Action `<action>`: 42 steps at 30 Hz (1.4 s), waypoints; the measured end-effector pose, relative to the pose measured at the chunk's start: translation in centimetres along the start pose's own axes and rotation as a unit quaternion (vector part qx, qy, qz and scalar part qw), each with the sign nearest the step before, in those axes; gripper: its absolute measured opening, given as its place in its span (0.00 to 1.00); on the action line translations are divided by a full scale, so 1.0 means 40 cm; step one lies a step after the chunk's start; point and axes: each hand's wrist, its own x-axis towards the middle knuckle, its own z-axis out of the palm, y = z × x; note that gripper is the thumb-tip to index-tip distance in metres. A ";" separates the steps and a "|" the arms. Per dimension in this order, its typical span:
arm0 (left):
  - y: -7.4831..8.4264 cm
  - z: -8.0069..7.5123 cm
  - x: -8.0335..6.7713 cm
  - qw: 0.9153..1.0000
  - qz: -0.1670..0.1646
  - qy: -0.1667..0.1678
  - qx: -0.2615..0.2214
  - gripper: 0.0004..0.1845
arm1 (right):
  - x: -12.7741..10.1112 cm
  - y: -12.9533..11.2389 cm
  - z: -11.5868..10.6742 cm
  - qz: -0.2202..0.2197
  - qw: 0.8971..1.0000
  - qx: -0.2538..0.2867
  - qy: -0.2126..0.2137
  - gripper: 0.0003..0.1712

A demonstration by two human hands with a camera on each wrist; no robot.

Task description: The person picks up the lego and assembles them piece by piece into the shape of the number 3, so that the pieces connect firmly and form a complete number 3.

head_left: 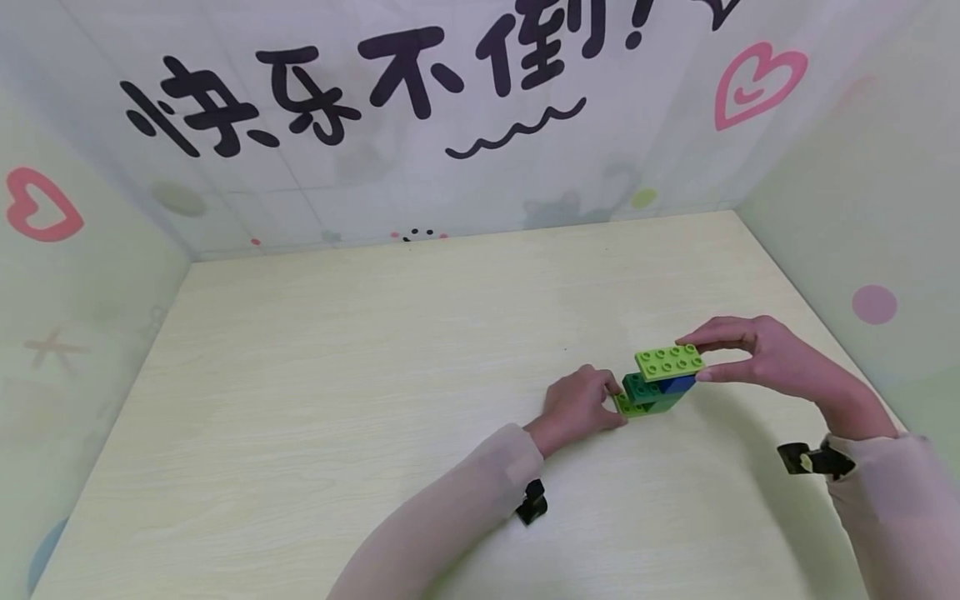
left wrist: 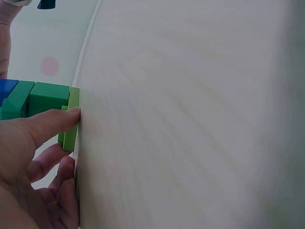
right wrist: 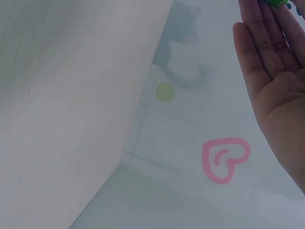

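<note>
A small stack of toy building bricks stands on the table, right of the middle in the head view. Its top is a lime studded brick (head_left: 670,363), with a blue brick (head_left: 679,384) and a dark green brick (head_left: 640,388) beneath. At the bottom lies another lime brick (head_left: 628,407). My left hand (head_left: 576,405) pinches the near left end of that bottom brick between thumb and fingers; the left wrist view shows the thumb on its edge (left wrist: 72,129). My right hand (head_left: 768,358) pinches the right end of the top lime brick. In the right wrist view only a sliver of green (right wrist: 277,2) shows at the fingertips.
The pale wooden table (head_left: 337,375) is bounded by a printed back wall (head_left: 360,200) with black characters, and by side walls (head_left: 862,208) to the left and right. Black straps (head_left: 817,458) sit on both sleeves.
</note>
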 end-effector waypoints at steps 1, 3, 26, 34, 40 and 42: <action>0.000 0.000 0.000 1.000 0.000 0.000 -0.001 0.18 | 0.000 0.001 0.000 0.000 1.000 -0.001 0.000 0.21; 0.000 0.000 0.000 1.000 0.001 0.000 -0.002 0.18 | -0.001 0.002 0.000 -0.003 1.000 -0.002 0.001 0.21; 0.000 -0.001 0.001 1.000 0.000 -0.005 0.001 0.18 | -0.004 -0.008 0.004 0.011 0.999 -0.038 0.015 0.24; -0.001 -0.001 0.001 1.000 -0.002 -0.004 0.001 0.18 | -0.004 -0.012 0.007 -0.008 1.000 -0.026 0.003 0.24; 0.000 0.000 0.003 1.000 -0.002 -0.003 0.002 0.18 | -0.004 -0.015 0.008 -0.003 0.999 -0.040 0.010 0.23; 0.000 -0.001 0.003 1.000 -0.002 -0.002 0.004 0.18 | -0.002 -0.014 0.009 -0.004 0.999 -0.050 0.015 0.22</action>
